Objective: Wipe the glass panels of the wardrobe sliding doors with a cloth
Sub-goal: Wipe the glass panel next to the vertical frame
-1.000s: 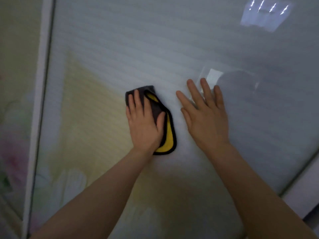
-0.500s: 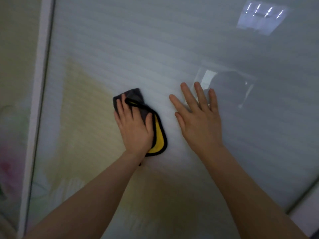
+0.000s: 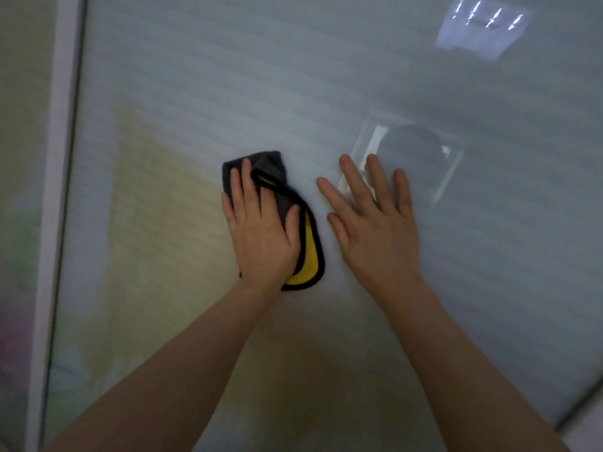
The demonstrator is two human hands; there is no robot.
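Note:
A frosted, ribbed glass panel of the wardrobe sliding door fills the head view. My left hand presses a folded grey and yellow cloth with a black edge flat against the glass near the middle. The cloth's grey corner shows above my fingers and its yellow side shows to the right of my palm. My right hand lies flat on the glass just right of the cloth, fingers spread, holding nothing.
A pale vertical door frame runs down the left side, with another glass panel beyond it. A window's reflection glints at the top right. A frame edge crosses the bottom right corner.
My left hand slid the cloth left and slightly down on the glass, then shifted back a little. My right hand stayed flat beside it and moved along with it.

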